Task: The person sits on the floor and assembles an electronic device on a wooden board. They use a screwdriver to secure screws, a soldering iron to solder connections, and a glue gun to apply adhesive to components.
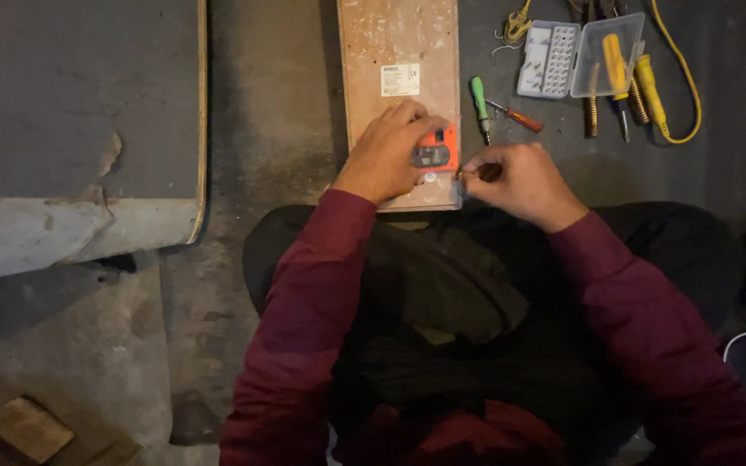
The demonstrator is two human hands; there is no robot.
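Observation:
A long wooden board [399, 39] lies on the floor in front of my knees, with a white label on it. Near its close end sits a small orange and grey electrical fitting [436, 154]. My left hand [386, 155] rests on the board and presses the fitting from the left. My right hand [520, 179] is closed around a dark-handled screwdriver [487, 172], its tip pointing left at the fitting's lower right corner.
A green-handled screwdriver [479, 103] and a small red one [518, 117] lie right of the board. Beyond them are an open clear plastic bit case [580, 56], yellow-handled tools [645, 86] and a yellow cable [688, 78]. A grey slab [71, 112] lies at the left.

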